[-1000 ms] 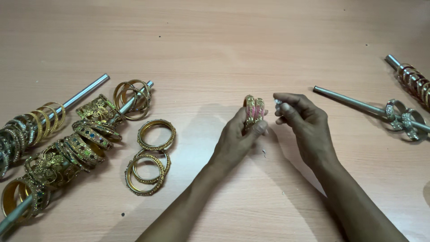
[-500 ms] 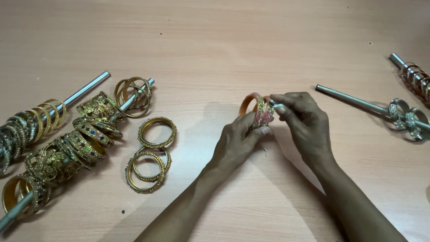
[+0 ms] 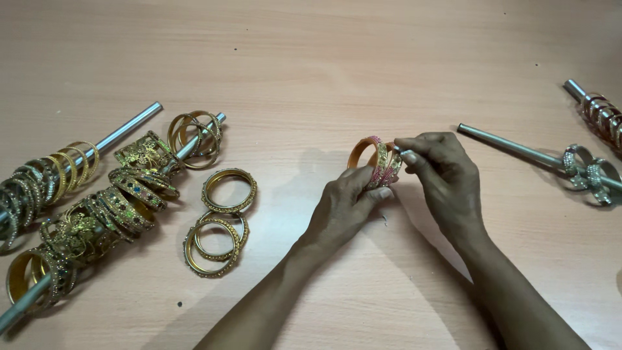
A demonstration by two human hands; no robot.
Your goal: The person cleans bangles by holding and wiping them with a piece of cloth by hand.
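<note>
- The left hand (image 3: 343, 207) and right hand (image 3: 444, 172) meet over the middle of the table (image 3: 324, 52), both closed on a small stack of bangles (image 3: 379, 162).
- The left thumb and fingers pinch the stack from below; the right fingertips pinch its upper right edge.
- The stack stands upright between the hands, pink and gold, lifted off the table.
- Just left lie loose gold bangles (image 3: 220, 223).
- Further left, two metal rods (image 3: 129, 126) carry many bangles.
- Right of the hands lies another rod (image 3: 512, 146) with silver bangles.
</note>
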